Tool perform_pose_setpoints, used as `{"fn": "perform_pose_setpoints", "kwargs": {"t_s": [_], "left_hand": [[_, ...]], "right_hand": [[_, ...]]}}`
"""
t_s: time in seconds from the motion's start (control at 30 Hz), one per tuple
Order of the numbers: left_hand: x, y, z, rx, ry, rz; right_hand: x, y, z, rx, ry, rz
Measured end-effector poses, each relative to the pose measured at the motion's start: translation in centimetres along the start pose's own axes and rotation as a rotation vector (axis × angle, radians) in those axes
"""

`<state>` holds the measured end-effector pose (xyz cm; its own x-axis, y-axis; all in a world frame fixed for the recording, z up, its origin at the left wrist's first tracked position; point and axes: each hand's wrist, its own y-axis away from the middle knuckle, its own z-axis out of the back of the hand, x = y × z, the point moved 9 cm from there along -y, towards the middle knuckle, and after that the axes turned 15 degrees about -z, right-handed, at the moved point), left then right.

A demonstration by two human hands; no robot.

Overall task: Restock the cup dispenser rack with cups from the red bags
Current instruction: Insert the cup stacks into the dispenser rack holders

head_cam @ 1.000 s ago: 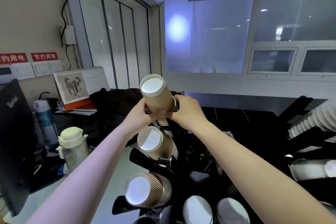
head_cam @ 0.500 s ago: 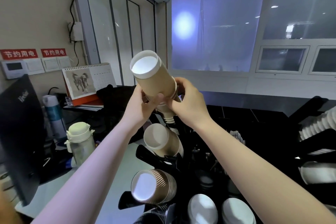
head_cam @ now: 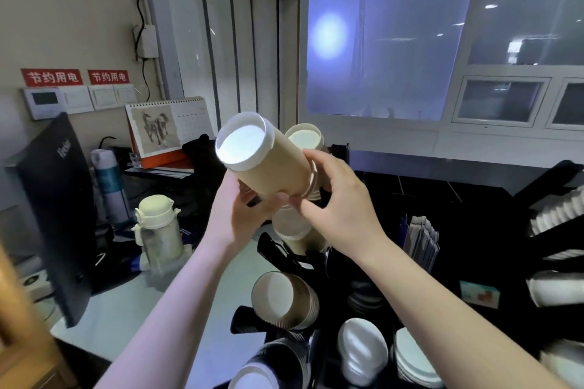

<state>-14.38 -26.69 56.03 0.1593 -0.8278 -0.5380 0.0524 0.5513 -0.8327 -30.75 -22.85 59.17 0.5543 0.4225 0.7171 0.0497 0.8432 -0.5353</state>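
Observation:
A stack of tan paper cups is held up in front of me, its white bottom end facing the camera. My left hand grips it from below and my right hand curls round the rims at its far end. Behind it, another tan stack sits in the top slot of the black cup dispenser rack. Lower slots hold more tan stacks and a dark cup stack. No red bag is in view.
A cream water bottle, a black monitor and a desk calendar stand at the left. White lids lie at the bottom. A second rack with white cups is on the right; sachets stand between.
Both hands have pulled the tan stack up and toward me, away from the rack's top slot, uncovering another stack behind it. The camera tilted and moved closer.

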Motion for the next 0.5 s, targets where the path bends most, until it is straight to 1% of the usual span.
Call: {"fn": "perform_pose_setpoints", "kwargs": {"t_s": [0.1,0.2,0.4,0.5], "left_hand": [[1.0,2.0,-0.2,0.011,0.019,0.058],[1.4,3.3,-0.3,0.015,0.036,0.072],[2.8,5.4,-1.5,0.149,0.003,0.146],[2.9,5.2,-2.1,0.183,-0.009,0.161]], "right_hand": [[-1.3,1.3,-0.8,0.033,0.025,-0.055],[-2.4,2.5,-1.3,0.023,0.026,-0.082],[-5.5,3.7,-3.0,0.068,0.091,-0.2],[-6.3,3.6,-3.2,0.049,0.102,-0.213]]}}
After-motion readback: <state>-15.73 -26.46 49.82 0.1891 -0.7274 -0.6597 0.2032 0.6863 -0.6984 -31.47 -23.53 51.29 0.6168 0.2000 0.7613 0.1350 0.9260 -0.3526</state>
